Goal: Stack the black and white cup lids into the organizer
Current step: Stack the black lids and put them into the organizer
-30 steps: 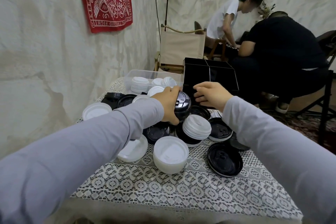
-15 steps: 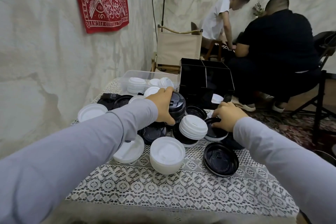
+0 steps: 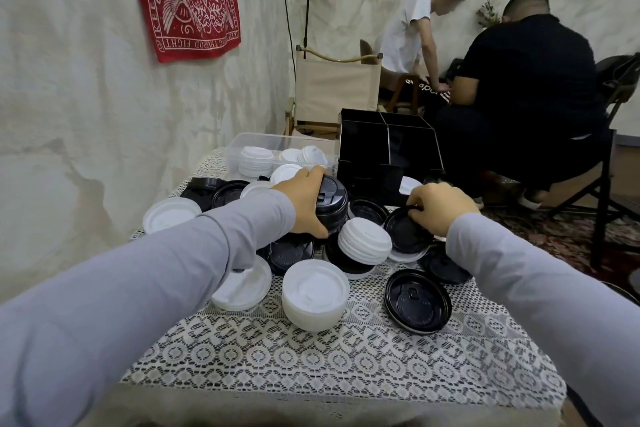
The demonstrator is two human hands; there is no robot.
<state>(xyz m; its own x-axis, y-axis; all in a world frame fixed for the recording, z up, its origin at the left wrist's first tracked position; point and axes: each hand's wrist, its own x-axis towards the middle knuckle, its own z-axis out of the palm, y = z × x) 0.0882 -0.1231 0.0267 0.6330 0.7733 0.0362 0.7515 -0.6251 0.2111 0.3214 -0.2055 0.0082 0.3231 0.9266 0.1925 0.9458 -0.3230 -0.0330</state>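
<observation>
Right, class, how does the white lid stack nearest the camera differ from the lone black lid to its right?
The white lid stack is white and several lids nested; the lone black lid is black and single. The stack stands taller; the black lid lies low. Both are round, on the lace cloth.

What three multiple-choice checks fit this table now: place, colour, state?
1. Where does the black plastic compartment organizer stand?
A. At the table's far end, right of the clear plastic tub
B. At the table's near edge
C. On the chair

2. What colour is the stack of plastic cup lids that the left hand grips?
A. White
B. Black
C. Red

3. What is the right hand doing?
A. Lying flat on the cloth
B. Pinching a black round plastic lid
C. Lifting a white lid high

1 A: it stands beside the tub at the far end.
2 B: the gripped stack is black.
3 B: its fingers curl onto the lid's rim.
</observation>
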